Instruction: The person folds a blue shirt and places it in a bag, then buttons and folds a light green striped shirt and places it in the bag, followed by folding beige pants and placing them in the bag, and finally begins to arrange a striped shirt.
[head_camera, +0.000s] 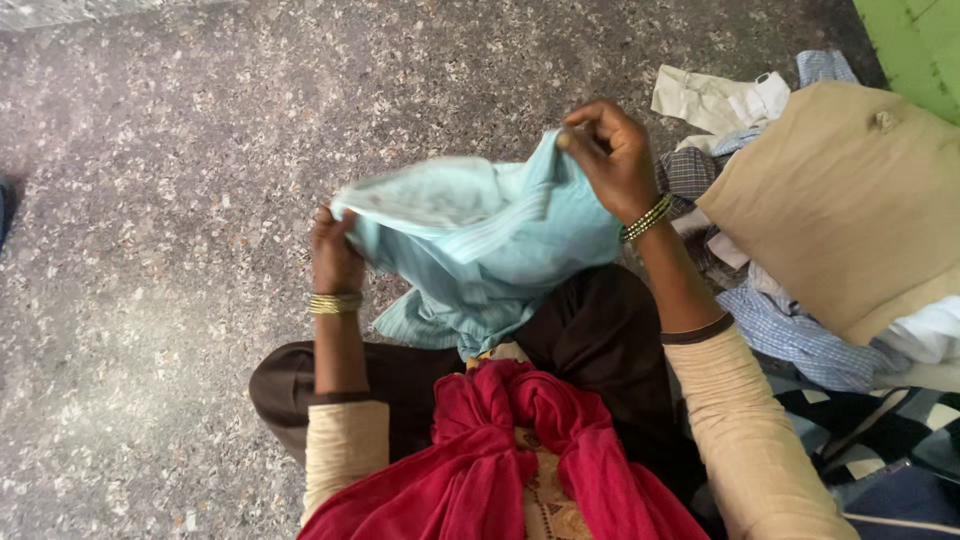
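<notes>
A person is sitting on a speckled grey stone floor (150, 150), seen from above, holding up a pale blue striped shirt (480, 240) over their lap. The left hand (335, 250) is gripping the shirt's left edge, fingers curled tight into the cloth, with gold bangles (335, 303) on the wrist just below the shirt. The right hand (612, 155) is pinching the shirt's upper right corner between thumb and fingertips, lifting it higher than the left side; green and gold bangles (646, 218) are circling that wrist. The shirt is hanging slack between the two hands, its lower part draping onto dark trousers (600, 330). Below the shirt, a red scarf (510, 440) is bunched at the person's chest. To the right of the shirt, a heap of clothes (790, 330) is lying on the floor, with blue checked fabric, a cream garment (715, 100) and a large tan cloth (850, 200) on top.
</notes>
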